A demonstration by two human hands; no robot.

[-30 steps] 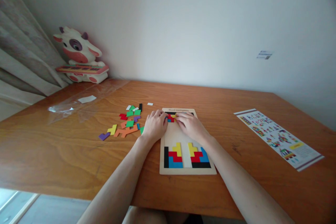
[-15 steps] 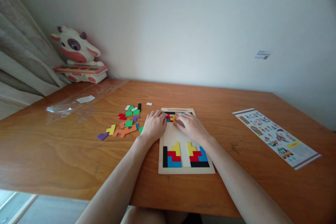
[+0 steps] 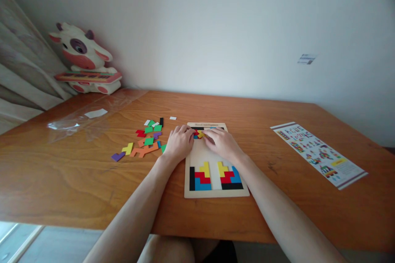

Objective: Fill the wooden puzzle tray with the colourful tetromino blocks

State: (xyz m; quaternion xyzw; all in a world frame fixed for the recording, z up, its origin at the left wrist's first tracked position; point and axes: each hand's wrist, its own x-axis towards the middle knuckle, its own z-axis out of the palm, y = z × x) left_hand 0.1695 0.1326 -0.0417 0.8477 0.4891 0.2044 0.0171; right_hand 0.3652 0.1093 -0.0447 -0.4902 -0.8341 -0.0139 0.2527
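well, the wooden board (image 3: 201, 153) lay flat on the brown table (image 3: 92, 181), its long sides running away from the near edge. with the board's middle as the hub of the clock, the left hand (image 3: 179, 141) rested at ten o'clock, lying over the board's rim with its fingers bent inward; whether it gripped anything beneath them could not be told. the right hand (image 3: 224, 144) was at one o'clock, its fingertips reaching across to a yellow piece (image 3: 200, 134) at eleven; they seemed to touch it, but whether they pinched it could not be told. that piece sat askew, a red piece (image 3: 196, 133) just beside it at its nine o'clock.

lower on the board, a left cluster (image 3: 203, 181) of black, yellow, red and blue stood at seven o'clock and a right cluster (image 3: 227, 178) in the same colours at five, a bare strip between them.

off the board, loose pieces (image 3: 149, 141) were scattered between nine and ten o'clock, green, orange and purple among them. a printed leaflet (image 3: 319, 156) slanted at three. farther out, a clear plastic bag (image 3: 70, 124) lay between nine and ten, and a cow toy (image 3: 82, 51) with a keyboard stood at ten, beside a curtain (image 3: 24, 61).
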